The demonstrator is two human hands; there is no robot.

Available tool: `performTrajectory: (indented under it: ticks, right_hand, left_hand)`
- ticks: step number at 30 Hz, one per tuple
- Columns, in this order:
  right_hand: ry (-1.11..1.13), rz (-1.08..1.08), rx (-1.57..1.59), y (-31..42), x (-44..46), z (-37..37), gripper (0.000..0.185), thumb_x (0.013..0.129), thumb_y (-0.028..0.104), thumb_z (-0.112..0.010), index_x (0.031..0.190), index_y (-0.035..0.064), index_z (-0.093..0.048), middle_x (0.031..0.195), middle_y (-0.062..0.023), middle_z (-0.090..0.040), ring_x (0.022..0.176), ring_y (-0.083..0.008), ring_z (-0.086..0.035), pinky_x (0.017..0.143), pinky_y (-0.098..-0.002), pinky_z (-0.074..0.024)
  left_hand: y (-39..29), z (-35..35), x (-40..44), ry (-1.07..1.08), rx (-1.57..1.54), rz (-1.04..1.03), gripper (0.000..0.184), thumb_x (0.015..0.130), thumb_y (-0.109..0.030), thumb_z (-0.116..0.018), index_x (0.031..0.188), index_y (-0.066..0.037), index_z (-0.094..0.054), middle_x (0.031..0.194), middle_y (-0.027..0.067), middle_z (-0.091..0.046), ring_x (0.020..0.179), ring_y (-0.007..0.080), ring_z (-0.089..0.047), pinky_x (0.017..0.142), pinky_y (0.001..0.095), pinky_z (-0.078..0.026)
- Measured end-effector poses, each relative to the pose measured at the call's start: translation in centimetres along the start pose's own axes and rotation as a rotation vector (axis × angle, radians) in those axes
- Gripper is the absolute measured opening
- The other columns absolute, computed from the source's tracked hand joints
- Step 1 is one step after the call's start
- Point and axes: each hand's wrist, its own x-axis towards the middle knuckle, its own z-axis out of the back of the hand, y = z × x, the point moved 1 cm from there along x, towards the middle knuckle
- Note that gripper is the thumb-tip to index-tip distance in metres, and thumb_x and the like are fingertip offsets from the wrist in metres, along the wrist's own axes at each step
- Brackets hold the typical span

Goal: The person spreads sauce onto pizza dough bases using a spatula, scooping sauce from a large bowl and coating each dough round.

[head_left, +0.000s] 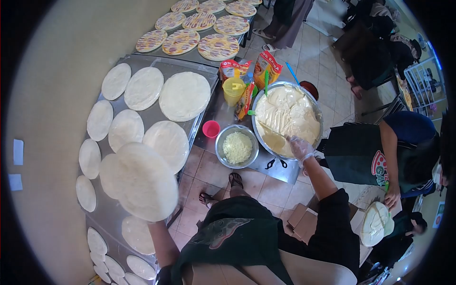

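Observation:
A round flat dough base rests raised over the metal table, on my left hand; the dough hides that hand's fingers, and only the forearm shows below it. My right hand, in a clear plastic glove, is closed on the handle of a utensil that reaches into the creamy sauce. The sauce fills a large metal bowl. Just left of it sits a smaller metal bowl of white grated or chopped food. Several plain dough bases lie on the table at the left.
Topped bases lie on the far table. A yellow jug, a pink cup and red-yellow packets stand near the bowls. At the right a co-worker in an apron touches another base. Cardboard lies on the floor.

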Motion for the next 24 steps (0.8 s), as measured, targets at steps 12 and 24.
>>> performTrajectory:
  ticks: [12,24]
  right_hand:
    - [-0.084,-0.196,0.677,4.9,-2.8,-3.3,0.019,0.097,0.02,-0.054,0.103,0.0024,-0.059,0.094,-0.0278,-0.065,0.09,-0.0461,-0.064,0.08,-0.0501,-0.05]
    - [-0.05,-0.51,1.692,8.2,-5.2,-4.8,0.017,0.1,0.022,-0.058,0.11,0.0087,-0.059,0.066,0.0007,-0.055,0.052,-0.0079,-0.048,0.046,-0.0246,-0.0393]
  left_hand:
    - [-0.3,-13.8,0.3,0.119,-0.324,0.152,0.067,0.093,-0.037,-0.058,0.147,-0.005,-0.037,0.145,0.0197,-0.045,0.129,0.0318,-0.05,0.109,0.0463,-0.041]
    - [0.6,-16.5,1.7,0.241,-0.653,0.301,0.065,0.095,-0.041,-0.053,0.148,-0.008,-0.036,0.146,0.017,-0.046,0.13,0.0307,-0.05,0.11,0.0466,-0.041]
